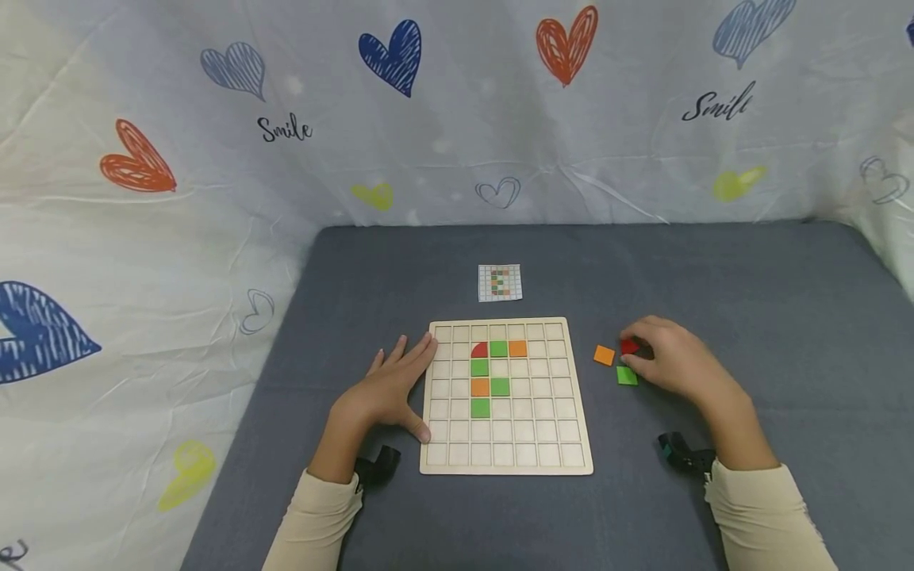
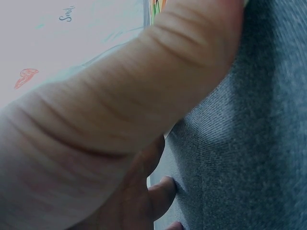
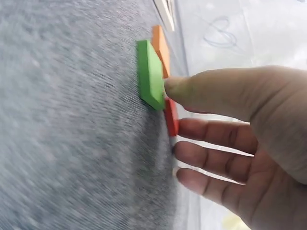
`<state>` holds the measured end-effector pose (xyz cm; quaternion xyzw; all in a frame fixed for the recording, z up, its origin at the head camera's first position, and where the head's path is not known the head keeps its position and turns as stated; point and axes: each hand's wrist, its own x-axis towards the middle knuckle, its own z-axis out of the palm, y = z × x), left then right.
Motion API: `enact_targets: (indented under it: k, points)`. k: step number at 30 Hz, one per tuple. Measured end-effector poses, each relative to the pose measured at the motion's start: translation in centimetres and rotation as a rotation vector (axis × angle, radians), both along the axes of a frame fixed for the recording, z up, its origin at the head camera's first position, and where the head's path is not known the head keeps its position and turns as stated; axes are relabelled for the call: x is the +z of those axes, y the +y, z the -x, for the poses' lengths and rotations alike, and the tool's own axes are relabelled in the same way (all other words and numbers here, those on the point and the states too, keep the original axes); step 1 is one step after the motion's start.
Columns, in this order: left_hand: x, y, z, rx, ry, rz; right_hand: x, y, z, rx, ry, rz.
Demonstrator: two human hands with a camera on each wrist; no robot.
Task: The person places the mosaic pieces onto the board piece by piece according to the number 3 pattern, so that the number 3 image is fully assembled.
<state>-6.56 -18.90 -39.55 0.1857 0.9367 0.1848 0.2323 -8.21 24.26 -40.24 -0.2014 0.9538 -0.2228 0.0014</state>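
Observation:
A pale wooden grid board lies on the table. Set in its cells are a red rounded tile, several green tiles and two orange tiles. With fingers spread, my left hand rests along the board's left edge; its thumb fills much of the left wrist view. Right of the board, my right hand pinches a loose red tile between thumb and fingers, low at the table. Beside that tile lie a loose green tile and an orange tile.
Behind the board lies a small pattern card with a coloured grid. A dark grey cloth covers the table. A white curtain printed with hearts hangs at the back and left. Black wrist devices sit by both sleeves.

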Motion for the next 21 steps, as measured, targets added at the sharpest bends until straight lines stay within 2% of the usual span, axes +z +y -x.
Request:
enact_targets:
  k: [10,21]
  points:
    - [-0.06,-0.02,0.07,-0.001,-0.008,0.011,-0.35,-0.18,0.09,-0.027,0.021,0.012]
    - [-0.03,-0.05,0.12,-0.006,-0.012,0.011,0.19,-0.18,-0.25,-0.021,0.034,0.018]
